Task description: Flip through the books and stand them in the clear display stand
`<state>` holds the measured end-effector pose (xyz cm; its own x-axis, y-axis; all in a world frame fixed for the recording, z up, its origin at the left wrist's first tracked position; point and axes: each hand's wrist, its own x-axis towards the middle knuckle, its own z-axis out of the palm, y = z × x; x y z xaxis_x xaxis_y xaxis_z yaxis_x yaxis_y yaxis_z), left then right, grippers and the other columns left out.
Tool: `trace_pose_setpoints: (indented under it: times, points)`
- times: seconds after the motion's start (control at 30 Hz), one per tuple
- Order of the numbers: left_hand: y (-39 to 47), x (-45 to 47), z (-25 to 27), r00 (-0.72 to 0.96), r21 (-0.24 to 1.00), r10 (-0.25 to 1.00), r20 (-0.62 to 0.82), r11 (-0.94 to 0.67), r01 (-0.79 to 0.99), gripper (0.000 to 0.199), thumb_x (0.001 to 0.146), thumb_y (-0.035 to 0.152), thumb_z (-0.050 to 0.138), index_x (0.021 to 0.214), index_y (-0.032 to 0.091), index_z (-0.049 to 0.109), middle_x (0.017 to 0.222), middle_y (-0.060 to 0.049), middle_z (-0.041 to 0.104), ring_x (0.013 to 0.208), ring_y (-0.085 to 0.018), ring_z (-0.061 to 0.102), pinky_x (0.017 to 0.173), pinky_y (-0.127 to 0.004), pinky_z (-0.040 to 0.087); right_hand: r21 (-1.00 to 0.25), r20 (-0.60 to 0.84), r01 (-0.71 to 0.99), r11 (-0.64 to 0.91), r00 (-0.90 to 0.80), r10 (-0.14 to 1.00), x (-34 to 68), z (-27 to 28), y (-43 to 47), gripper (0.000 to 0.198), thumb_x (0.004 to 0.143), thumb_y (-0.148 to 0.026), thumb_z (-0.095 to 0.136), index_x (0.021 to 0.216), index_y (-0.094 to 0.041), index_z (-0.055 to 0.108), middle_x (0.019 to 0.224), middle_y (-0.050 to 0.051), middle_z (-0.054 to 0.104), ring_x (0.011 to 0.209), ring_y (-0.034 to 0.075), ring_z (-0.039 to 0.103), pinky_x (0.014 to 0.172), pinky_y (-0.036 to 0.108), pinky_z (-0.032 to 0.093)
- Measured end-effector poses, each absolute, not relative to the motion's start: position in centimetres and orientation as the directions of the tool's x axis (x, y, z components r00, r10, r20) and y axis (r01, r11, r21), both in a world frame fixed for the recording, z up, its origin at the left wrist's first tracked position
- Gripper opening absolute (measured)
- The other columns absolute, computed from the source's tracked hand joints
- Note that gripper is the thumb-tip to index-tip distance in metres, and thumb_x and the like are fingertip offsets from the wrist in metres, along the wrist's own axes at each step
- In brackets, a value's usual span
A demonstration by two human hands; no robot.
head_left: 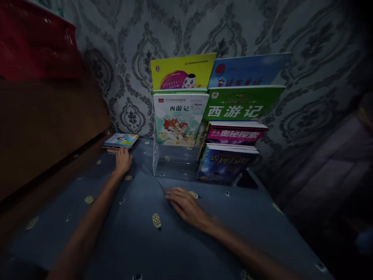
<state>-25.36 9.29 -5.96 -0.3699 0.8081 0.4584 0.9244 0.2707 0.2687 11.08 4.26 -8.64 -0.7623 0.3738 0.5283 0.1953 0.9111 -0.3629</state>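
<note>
My left hand (pixel 123 160) reaches to a low stack of books (pixel 121 140) lying flat at the back left of the table. Its fingertips touch the stack's near edge, and the thumb stays apart at the right. Palm down on the cloth, or just above it, my right hand (pixel 186 206) has its fingers stretched out and holds nothing. Ahead of it stands a clear acrylic book rack (pixel 175 170) in tiers. A white-covered book (pixel 180 120) leans in its left column, with a yellow book (pixel 182 72) behind.
The rack's right column holds a blue book (pixel 250 70), a green book (pixel 247 103), magenta books (pixel 236 134) and dark blue books (pixel 224 163). A dark blue patterned cloth (pixel 134 233) covers the table. Patterned wallpaper (pixel 131 77) rises behind; a brown panel (pixel 43 132) and red bag (pixel 37 42) stand left.
</note>
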Motion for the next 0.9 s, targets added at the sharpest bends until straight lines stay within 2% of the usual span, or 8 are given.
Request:
trace_pose_setpoints:
  times: [0.13,0.27,0.43,0.67,0.9]
  points:
    - [12.2,-27.9,-4.5,-0.415,0.214,0.812,0.409,0.357,0.909,0.056,0.095,0.027,0.045,0.146,0.004,0.04,0.159,-0.03,0.035,0.151,-0.041,0.027,0.119,-0.063,0.025,-0.405,0.538,0.199,0.892,-0.737,0.409,10.3,-11.2,3.5,0.031,0.1,-0.019,0.051,0.126,-0.023,0.067,0.121,0.011,0.073,0.12,0.024,0.066,0.106,0.046,0.055]
    - [14.8,-29.6,-3.9,-0.424,0.16,0.839,0.342,0.393,0.906,0.063,0.096,0.037,0.045,0.15,0.005,0.038,0.163,-0.029,0.03,0.153,-0.042,0.024,0.115,-0.07,0.026,-0.419,0.544,0.207,0.884,-0.722,0.427,10.3,-11.4,3.3,0.03,0.101,-0.018,0.051,0.126,-0.022,0.066,0.123,0.012,0.073,0.123,0.024,0.065,0.105,0.045,0.056]
    - [15.9,-30.3,-4.2,-0.411,0.085,0.873,0.263,0.403,0.911,0.058,0.095,0.045,0.048,0.141,0.009,0.05,0.151,-0.031,0.048,0.142,-0.043,0.043,0.109,-0.071,0.033,-0.414,0.51,0.21,0.886,-0.752,0.417,10.5,-11.3,3.5,0.029,0.102,-0.019,0.05,0.125,-0.023,0.067,0.125,0.01,0.073,0.123,0.024,0.065,0.106,0.045,0.055]
    - [13.1,-30.2,-3.8,-0.33,-0.066,0.906,0.263,0.359,0.931,0.044,0.095,0.043,0.051,0.126,0.012,0.058,0.132,-0.027,0.062,0.127,-0.041,0.056,0.11,-0.069,0.031,-0.447,0.436,0.265,0.854,-0.769,0.467,10.4,-9.8,3.0,0.032,0.1,-0.017,0.049,0.124,-0.024,0.069,0.126,0.011,0.073,0.124,0.025,0.064,0.106,0.044,0.054]
    - [10.9,-29.8,-3.5,-0.295,-0.195,0.918,0.266,0.351,0.916,0.046,0.097,0.03,0.043,0.134,0.005,0.053,0.142,-0.032,0.052,0.119,-0.043,0.06,0.104,-0.07,0.035,-0.451,0.46,0.225,0.864,-0.77,0.441,10.2,-9.7,3.2,0.03,0.101,-0.017,0.048,0.12,-0.022,0.07,0.123,0.011,0.074,0.121,0.024,0.065,0.104,0.043,0.055]
